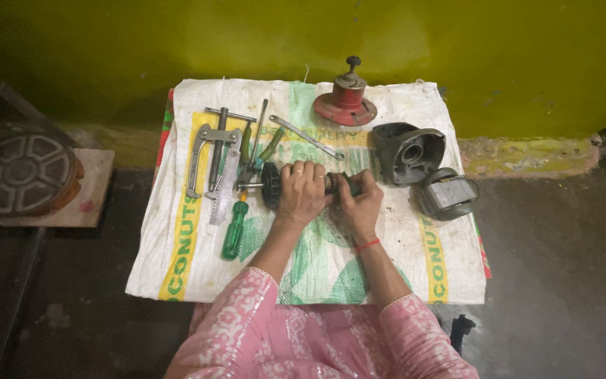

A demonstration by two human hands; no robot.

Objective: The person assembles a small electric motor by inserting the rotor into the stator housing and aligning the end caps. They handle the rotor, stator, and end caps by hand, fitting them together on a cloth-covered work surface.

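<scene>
A motor shaft with a black fan (271,185) is held lying level over the middle of a woven sack (401,274); the left hand (301,194) is wrapped shut around its middle, the right hand (360,203) clamped on its far end. Dismantling seems well advanced: a grey housing (408,151), a metal casing (449,194) and a red cap (346,100) lie apart. Yellow and green lettering bands mark the white sack.
</scene>
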